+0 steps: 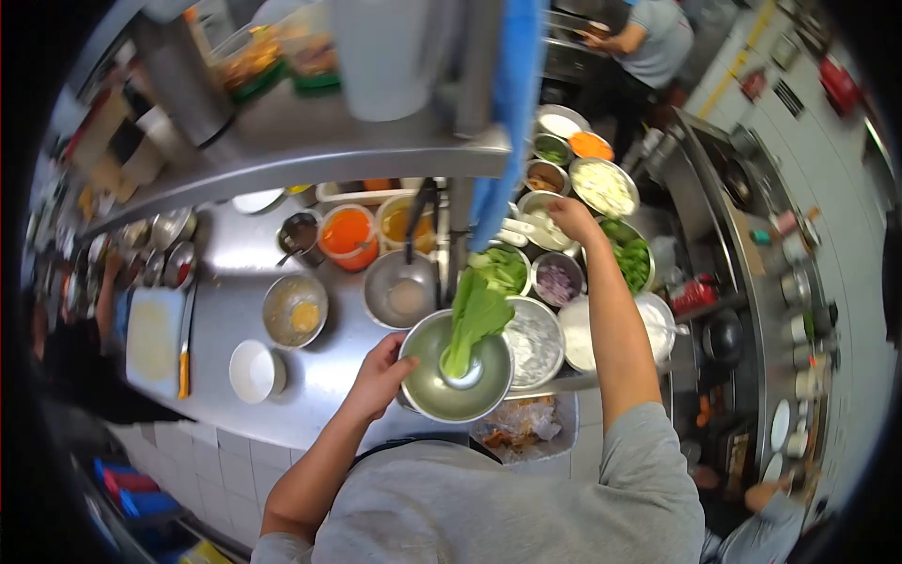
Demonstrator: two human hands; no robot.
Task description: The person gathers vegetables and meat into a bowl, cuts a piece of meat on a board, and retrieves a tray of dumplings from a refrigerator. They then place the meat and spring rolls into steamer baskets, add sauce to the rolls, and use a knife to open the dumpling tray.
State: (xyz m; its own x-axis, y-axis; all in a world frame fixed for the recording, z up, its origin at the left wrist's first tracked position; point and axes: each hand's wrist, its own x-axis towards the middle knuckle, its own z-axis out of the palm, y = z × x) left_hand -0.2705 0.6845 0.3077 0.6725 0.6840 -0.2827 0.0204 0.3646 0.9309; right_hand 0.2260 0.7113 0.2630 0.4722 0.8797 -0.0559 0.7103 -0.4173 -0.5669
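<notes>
My left hand (381, 376) grips the rim of a metal mixing bowl (427, 399), thumb over the edge. In that bowl stands a leafy bok choy (474, 320), its pale stem at the bottom and its green leaves reaching past the rim. My right hand (573, 222) is stretched out over a small metal bowl (540, 240) with pale contents; its fingers are bunched downward, and what they pinch, if anything, is too small to make out. Around it stand a bowl of chopped purple onion (556, 280), cut greens (503, 270), green pieces (631, 258) and pale slices (603, 188).
A metal shelf (310, 169) and its post with a blue cloth (498, 122) rise close ahead. Left stand a white bowl (254, 371), a knife (185, 362) and a cutting board (155, 338). A scrap bin (526, 428) sits below. Other people work nearby, one person (658, 42) at the back.
</notes>
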